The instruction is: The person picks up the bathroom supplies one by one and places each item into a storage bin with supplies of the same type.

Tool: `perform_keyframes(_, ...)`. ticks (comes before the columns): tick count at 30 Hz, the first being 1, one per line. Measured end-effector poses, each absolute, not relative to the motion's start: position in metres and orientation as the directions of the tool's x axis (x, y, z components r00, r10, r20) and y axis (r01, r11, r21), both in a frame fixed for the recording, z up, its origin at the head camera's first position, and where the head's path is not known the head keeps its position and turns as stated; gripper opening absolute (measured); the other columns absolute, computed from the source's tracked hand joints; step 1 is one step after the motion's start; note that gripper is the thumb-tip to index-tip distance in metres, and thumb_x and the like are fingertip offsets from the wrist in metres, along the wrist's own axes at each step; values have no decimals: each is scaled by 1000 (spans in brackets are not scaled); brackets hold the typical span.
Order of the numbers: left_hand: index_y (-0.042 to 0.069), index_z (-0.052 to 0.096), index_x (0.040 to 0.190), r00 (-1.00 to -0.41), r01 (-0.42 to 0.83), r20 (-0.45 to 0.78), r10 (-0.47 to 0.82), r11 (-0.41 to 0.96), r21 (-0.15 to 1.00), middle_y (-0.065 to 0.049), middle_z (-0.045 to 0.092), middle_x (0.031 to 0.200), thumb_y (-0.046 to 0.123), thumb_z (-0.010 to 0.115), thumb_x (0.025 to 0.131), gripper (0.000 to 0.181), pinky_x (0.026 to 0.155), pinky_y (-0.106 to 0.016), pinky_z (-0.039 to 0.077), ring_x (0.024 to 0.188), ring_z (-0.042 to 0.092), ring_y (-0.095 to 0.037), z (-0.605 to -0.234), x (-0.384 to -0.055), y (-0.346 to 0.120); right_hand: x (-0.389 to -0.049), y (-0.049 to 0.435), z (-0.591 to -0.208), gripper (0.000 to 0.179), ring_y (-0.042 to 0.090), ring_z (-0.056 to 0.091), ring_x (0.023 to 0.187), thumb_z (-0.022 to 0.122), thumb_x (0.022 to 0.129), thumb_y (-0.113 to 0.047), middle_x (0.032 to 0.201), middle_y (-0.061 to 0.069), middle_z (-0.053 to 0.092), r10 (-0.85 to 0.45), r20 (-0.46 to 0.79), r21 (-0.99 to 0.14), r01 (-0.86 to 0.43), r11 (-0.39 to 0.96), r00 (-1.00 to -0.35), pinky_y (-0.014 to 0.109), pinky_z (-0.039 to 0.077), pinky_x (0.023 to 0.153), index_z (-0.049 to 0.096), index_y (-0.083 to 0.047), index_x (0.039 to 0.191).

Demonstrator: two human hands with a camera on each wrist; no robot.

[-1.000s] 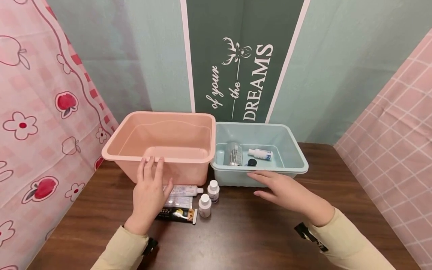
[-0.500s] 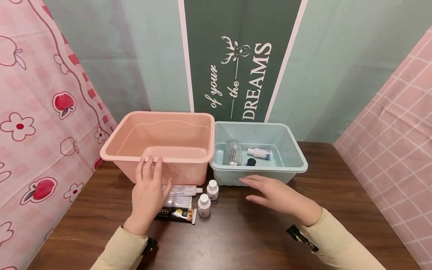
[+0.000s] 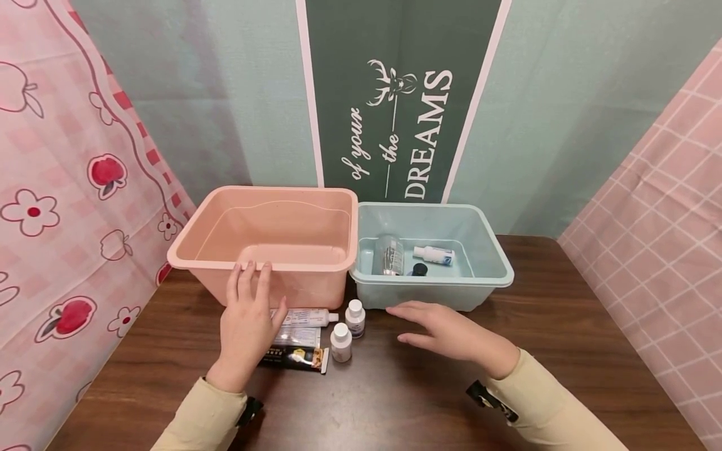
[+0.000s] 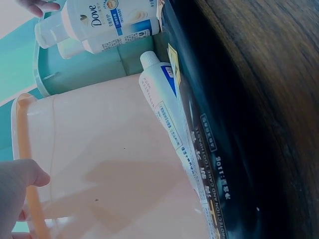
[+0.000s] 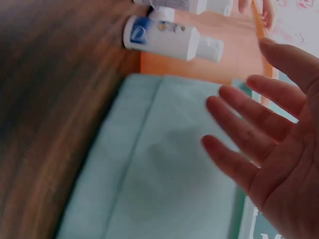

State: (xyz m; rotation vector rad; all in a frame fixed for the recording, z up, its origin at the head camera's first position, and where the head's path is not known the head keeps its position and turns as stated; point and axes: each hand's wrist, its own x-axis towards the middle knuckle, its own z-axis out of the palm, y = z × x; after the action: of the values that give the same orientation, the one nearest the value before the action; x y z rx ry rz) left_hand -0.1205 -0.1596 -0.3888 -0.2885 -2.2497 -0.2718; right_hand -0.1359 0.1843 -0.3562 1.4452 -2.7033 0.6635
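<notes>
While the blue bin (image 3: 434, 292) holds bottles (image 3: 437, 255), left fingers (image 3: 245, 289) and right fingers (image 3: 414, 314) spread loosely.

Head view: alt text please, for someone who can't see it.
A person's left hand is at a pink bin's near rim; the right hand, open, points toward two white bottles beside some tubes on a brown table. A blue bin holds more containers.

You are at a wood-grain table (image 3: 395, 407) in a fabric-walled booth (image 3: 186, 81): apple-print cloth (image 3: 62, 156) on your left, a green hanging (image 3: 564, 94) lettered "DREAMS" ahead, a pink checked sheet (image 3: 665, 219) on your right; home or office, you cannot tell.
</notes>
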Motion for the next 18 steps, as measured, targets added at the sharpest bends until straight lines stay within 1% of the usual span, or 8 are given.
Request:
perform_keyframes(6,-1,49,128,-627,295,771,114,950,99,-29,45,123,22,69,72,64,58,-57,51,120,37,-49,-389,-121,-159,-135,175,-368,39,15,57,108,61,90,-23,118,4,61,-784,245,-456,-782,425,-570,34,46,90,57,-6,126)
perform_keyframes(9,-1,49,129,-632,295,766,117,951,98,-29,45,123,22,69,72,64,58,-56,51,120,37,-49,-389,-121,-159,-134,170,-375,38,14,57,108,60,90,-22,118,4,61,-779,241,-497,-763,414,-580,34,46,91,57,-6,125)
perform_keyframes(12,-1,48,129,-636,295,763,120,951,97,-29,45,123,22,69,73,64,57,-56,51,120,36,-48,-389,-121,-159,-133,166,-382,38,15,56,110,60,91,-22,118,5,61,-777,227,-525,-746,411,-588,34,45,92,58,-6,125)
perform_keyframes(18,-1,49,128,-623,296,773,119,951,92,-29,45,123,22,70,72,64,57,-56,51,120,37,-49,-389,-121,-159,-133,160,-391,37,14,56,110,60,90,-23,119,3,61,-773,219,-555,-727,404,-596,32,45,93,59,-6,123)
